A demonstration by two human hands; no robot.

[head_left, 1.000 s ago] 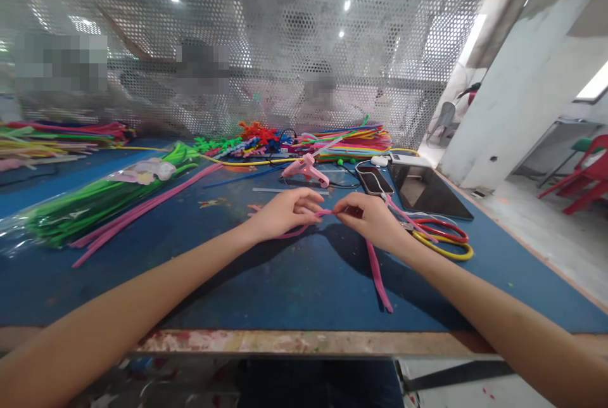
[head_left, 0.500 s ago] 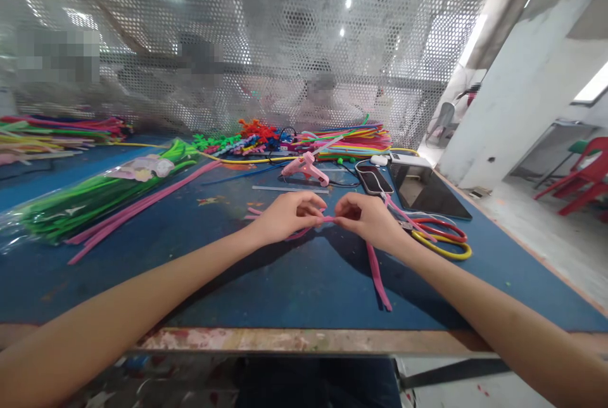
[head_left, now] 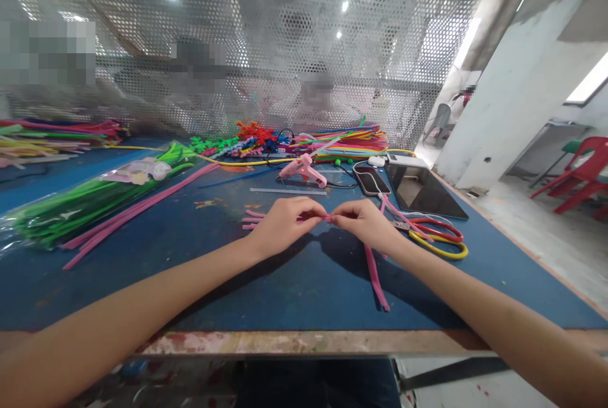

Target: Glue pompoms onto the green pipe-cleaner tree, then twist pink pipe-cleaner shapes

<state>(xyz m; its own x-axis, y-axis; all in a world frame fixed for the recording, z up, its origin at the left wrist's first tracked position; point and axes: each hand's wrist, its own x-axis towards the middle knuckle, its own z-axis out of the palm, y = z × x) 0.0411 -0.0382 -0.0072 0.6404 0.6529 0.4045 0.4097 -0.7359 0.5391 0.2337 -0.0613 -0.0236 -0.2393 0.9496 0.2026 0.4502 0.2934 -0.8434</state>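
Observation:
Over the middle of the blue table, my left hand [head_left: 286, 225] and my right hand [head_left: 365, 224] meet fingertip to fingertip. Both pinch a short bit of pink pipe cleaner [head_left: 328, 218]; the fingers cover most of it. Several pink pipe cleaner ends [head_left: 251, 221] stick out on the table left of my left hand. Below my right hand lies a bunch of pink pipe cleaners [head_left: 374, 276], its upper part hidden by the hand. Scissors [head_left: 439, 238] with red and yellow handles rest just right of my right wrist.
Beyond my hands lie a pink glue gun [head_left: 304, 170], a glue stick [head_left: 287, 191], a phone [head_left: 373, 181] and a black tablet [head_left: 424, 191]. A bag of green pipe cleaners [head_left: 90, 205] is at left. Colourful bundles [head_left: 351, 144] line the perforated screen [head_left: 266, 47].
My fingertips have come closer together, with less pink pipe cleaner showing between them. The fingers of both hands are pressed tighter. The camera view has shifted slightly.

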